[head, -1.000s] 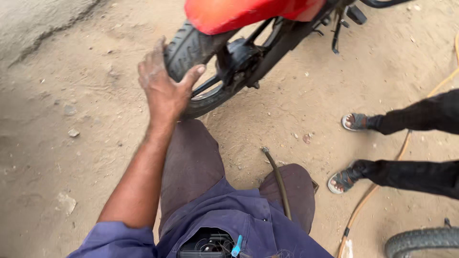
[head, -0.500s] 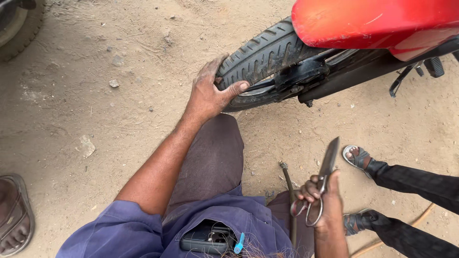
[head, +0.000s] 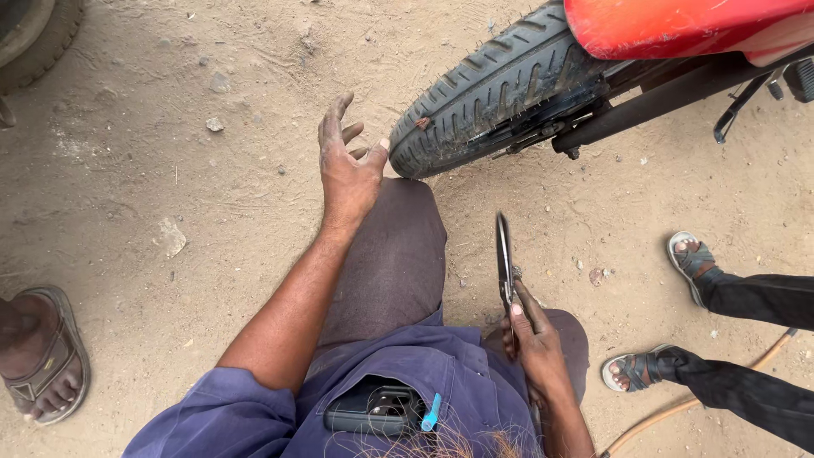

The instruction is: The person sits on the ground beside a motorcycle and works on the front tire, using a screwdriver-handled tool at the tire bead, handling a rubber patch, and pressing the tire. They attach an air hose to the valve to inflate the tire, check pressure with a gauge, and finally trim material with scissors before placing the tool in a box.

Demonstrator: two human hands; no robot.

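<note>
The left hand [head: 349, 165] is being held in the air just beside the motorcycle tyre [head: 492, 89], palm turned toward it, with the fingers [head: 332, 119] spread wide and nothing gripped; whether the thumb tip is touching the tread cannot be told. The tyre is black and deeply grooved, and a small reddish spot is seen on its tread near the thumb. Above it a glossy red fender [head: 678, 25] is being shown, with dark frame bars [head: 661, 97] running beneath.

The right hand [head: 534, 343] is being kept low over the right knee, and its fingers are closed around the handles of a pair of metal shears [head: 504, 259]. The blades are pointing up and away from the body toward the tyre, and they are standing well apart from it.

A blue shirt [head: 424, 373] is being worn, and a dark phone-like rectangular object [head: 373, 409] with a light blue pen cap [head: 431, 413] beside it is sitting in its chest pocket. Grey-brown trousers [head: 390, 263] are covering the raised knee.

On the sandy ground [head: 212, 195] small stones are lying scattered. At the right, another person's two sandalled feet [head: 670, 314] and dark trouser legs are being seen, with an orange hose [head: 695, 399] running along the ground near them. At the lower left a further sandalled foot [head: 42, 356] is resting, and part of another tyre [head: 38, 30] is showing in the upper left corner.
</note>
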